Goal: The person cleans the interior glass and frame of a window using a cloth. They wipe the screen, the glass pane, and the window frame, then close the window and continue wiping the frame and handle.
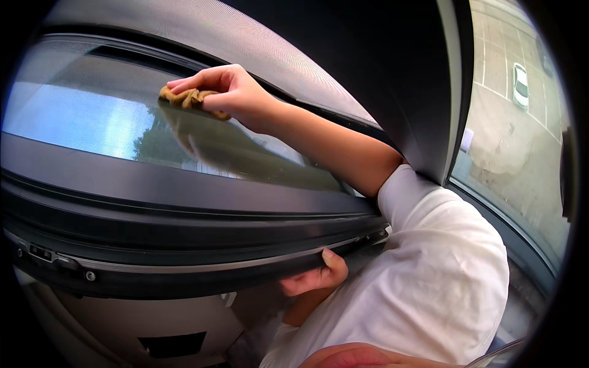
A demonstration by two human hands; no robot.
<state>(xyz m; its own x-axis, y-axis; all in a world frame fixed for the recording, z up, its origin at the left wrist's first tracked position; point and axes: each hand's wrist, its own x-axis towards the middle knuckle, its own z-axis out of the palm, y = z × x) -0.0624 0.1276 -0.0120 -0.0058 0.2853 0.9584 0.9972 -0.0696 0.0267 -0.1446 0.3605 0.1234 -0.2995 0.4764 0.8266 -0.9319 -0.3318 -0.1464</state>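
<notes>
My right hand point(230, 94) stretches across the glass pane point(257, 156) of a dark-framed window sash point(152, 188). A crumpled brown cloth point(186, 97) is pinched between its thumb and fingers and pressed to the glass. A reflection of the hand shows in the pane just below. Lower down, my left hand point(317, 276) grips the edge of the sash, its thumb on the metal strip point(207, 267) and its fingers curled underneath, partly hidden.
Locking hardware point(50, 255) sits on the sash edge at left. Fine mesh point(257, 37) spans beyond the pane. A dark post point(414, 69) rises beside my right shoulder. Through the opening at right, a white car point(520, 85) stands on a parking area far below.
</notes>
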